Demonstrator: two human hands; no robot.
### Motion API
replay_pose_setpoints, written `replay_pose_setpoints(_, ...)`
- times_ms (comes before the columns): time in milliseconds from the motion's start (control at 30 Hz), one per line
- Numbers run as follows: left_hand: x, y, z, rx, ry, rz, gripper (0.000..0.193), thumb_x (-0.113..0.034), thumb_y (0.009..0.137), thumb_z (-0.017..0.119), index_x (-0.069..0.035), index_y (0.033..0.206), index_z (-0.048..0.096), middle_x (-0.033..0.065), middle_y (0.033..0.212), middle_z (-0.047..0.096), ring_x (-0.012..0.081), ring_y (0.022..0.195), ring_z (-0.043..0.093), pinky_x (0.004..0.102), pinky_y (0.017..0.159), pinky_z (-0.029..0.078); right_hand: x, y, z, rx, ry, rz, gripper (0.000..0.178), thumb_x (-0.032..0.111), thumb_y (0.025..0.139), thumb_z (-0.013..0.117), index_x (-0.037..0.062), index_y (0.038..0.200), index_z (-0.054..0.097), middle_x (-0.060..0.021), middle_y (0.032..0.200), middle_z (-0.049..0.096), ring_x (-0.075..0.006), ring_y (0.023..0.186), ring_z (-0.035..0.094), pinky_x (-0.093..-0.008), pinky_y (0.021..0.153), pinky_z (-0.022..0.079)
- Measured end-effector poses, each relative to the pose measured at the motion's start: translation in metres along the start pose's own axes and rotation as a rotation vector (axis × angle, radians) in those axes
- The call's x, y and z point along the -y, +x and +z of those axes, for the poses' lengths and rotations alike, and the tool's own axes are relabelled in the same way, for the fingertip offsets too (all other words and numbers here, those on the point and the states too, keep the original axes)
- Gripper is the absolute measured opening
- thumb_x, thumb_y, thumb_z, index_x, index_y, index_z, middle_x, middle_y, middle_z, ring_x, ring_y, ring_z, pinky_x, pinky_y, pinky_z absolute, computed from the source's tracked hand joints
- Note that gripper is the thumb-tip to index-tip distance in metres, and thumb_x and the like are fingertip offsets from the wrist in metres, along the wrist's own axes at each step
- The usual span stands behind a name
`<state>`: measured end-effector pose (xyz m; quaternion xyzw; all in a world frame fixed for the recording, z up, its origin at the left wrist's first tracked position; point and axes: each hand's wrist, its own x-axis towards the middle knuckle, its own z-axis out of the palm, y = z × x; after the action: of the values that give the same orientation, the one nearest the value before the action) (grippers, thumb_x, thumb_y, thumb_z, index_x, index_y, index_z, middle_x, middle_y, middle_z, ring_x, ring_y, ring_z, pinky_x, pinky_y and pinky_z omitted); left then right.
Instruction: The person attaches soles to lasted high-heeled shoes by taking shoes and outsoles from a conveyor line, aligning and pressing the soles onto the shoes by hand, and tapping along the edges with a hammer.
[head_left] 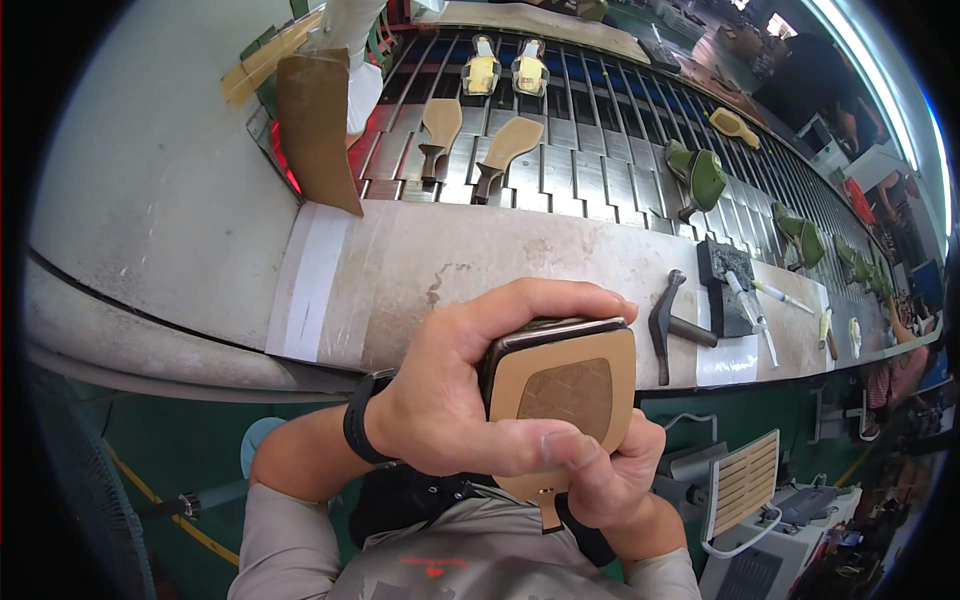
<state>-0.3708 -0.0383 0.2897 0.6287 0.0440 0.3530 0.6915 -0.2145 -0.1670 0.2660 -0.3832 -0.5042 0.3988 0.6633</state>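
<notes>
A shoe is held sole up in front of my chest. Its tan sole has a brown textured patch at the square toe, and a dark shiny edge runs around the front. My left hand wraps the toe, with fingers over the far side and thumb lying across the sole. On the near right side, my right hand grips the shoe with its thumb beside the left one. The palm hides part of the shoe's upper. Below the hands, the narrow tan shank and heel end point toward my body.
Beyond the pale ledge runs a metal roller conveyor carrying two tan soles, clear-wrapped shoe forms and green shoes. A hammer, a black block and syringes lie at right. A brown cardboard flap hangs at left.
</notes>
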Motion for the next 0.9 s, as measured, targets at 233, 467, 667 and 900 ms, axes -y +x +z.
replay_pose_setpoints(233,-0.004,-0.003,0.003,-0.015,0.022,-0.033,0.082,-0.030,0.082,0.089,0.006,0.145,0.053,0.0310,0.146,0.060,0.0334,0.136,0.061,0.0441,0.111,0.053,-0.001,-0.002,-0.002,0.037,-0.016,-0.016,0.017,0.007,0.101,0.068,-0.0086,0.096,0.074,-0.0074,0.072,0.074,-0.0088,0.061,0.066,-0.0264,0.054,0.052)
replay_pose_setpoints(467,-0.009,-0.005,0.006,-0.055,-0.008,-0.091,0.070,-0.031,0.091,0.079,0.006,0.144,0.053,0.0311,0.146,0.060,0.0322,0.135,0.062,0.0435,0.110,0.053,-0.004,-0.005,0.001,0.007,0.014,0.041,0.018,0.007,0.101,0.068,-0.0078,0.091,0.073,-0.0070,0.071,0.073,-0.0090,0.060,0.065,-0.0263,0.053,0.051)
replay_pose_setpoints(667,-0.012,-0.008,0.010,-0.102,-0.074,-0.164,0.065,-0.027,0.095,0.075,0.007,0.146,0.052,0.0301,0.147,0.060,0.0329,0.138,0.060,0.0436,0.114,0.050,-0.005,-0.006,0.001,0.009,-0.003,0.038,0.021,0.008,0.101,0.068,-0.0063,0.085,0.071,-0.0073,0.070,0.073,-0.0099,0.060,0.065,-0.0275,0.053,0.051)
replay_pose_setpoints(900,-0.005,0.003,0.013,-0.008,-0.059,-0.106,0.077,-0.022,0.092,0.078,0.005,0.155,0.043,0.0271,0.160,0.048,0.0291,0.145,0.053,0.0423,0.120,0.042,0.002,-0.007,-0.006,-0.118,0.157,0.152,0.025,0.015,0.104,0.067,-0.0083,0.099,0.074,-0.0132,0.093,0.079,-0.0150,0.079,0.072,-0.0299,0.069,0.058)
